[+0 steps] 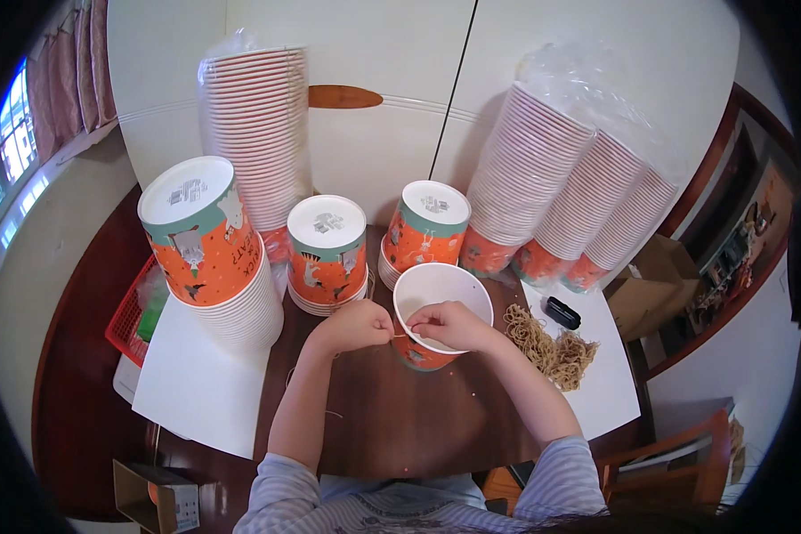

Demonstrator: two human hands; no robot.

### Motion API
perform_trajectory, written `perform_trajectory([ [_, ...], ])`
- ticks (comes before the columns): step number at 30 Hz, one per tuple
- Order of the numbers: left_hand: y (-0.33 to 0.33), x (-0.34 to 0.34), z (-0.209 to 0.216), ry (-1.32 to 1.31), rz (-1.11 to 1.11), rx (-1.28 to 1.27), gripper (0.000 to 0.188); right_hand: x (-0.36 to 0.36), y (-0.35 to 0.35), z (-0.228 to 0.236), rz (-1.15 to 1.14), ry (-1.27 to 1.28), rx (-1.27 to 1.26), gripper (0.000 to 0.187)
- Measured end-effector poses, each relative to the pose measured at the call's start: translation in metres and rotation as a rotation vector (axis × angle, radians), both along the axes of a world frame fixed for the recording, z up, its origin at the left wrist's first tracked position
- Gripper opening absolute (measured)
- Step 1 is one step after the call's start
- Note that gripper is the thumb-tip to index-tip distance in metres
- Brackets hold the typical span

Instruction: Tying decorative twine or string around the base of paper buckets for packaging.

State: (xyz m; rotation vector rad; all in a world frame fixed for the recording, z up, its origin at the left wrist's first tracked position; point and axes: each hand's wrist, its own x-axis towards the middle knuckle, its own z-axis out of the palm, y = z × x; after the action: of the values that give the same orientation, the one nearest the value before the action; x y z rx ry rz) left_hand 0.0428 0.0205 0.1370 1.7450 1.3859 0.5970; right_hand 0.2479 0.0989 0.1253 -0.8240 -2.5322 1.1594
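Observation:
An orange-and-green paper bucket [427, 358] with a white inside stands upright, mouth up, in front of me on the dark table. Left of its rim, my left hand [356, 329] is closed in a pinch on a thin tan string [400, 335]. My right hand [452, 326] reaches over the near part of the rim, its fingers pinched at the other end of the short stretch of string. Where the string goes beyond the fingers is hidden. To the right lies a tangled pile of similar tan strings [552, 350] beside a small black object [562, 312].
Upside-down nested buckets stand at the left [212, 240], behind my left hand [327, 254] and behind the bucket [424, 227]. Plastic-wrapped bucket stacks rise at the back left [256, 133] and back right [534, 169]. White sheets [205, 383] cover both table sides. A wooden chair [685, 463] stands lower right.

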Motion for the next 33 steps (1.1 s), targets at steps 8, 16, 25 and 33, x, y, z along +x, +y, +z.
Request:
perform_trajectory([
  [8, 0.008, -0.001, -0.013, -0.031, -0.011, 0.043, 0.014, 0.000, -0.002, 0.003, -0.001, -0.016, -0.041, 0.018],
  [16, 0.008, 0.003, -0.015, -0.046, 0.040, 0.056, 0.016, -0.001, -0.003, 0.004, 0.012, -0.024, -0.045, 0.018],
  [25, 0.009, 0.006, -0.016, -0.041, 0.032, 0.068, 0.018, -0.002, -0.004, 0.005, 0.059, -0.057, -0.009, 0.019],
  [33, 0.008, 0.010, -0.014, -0.165, 0.066, -0.067, 0.015, -0.002, -0.002, 0.000, 0.042, -0.034, 0.027, 0.012],
])
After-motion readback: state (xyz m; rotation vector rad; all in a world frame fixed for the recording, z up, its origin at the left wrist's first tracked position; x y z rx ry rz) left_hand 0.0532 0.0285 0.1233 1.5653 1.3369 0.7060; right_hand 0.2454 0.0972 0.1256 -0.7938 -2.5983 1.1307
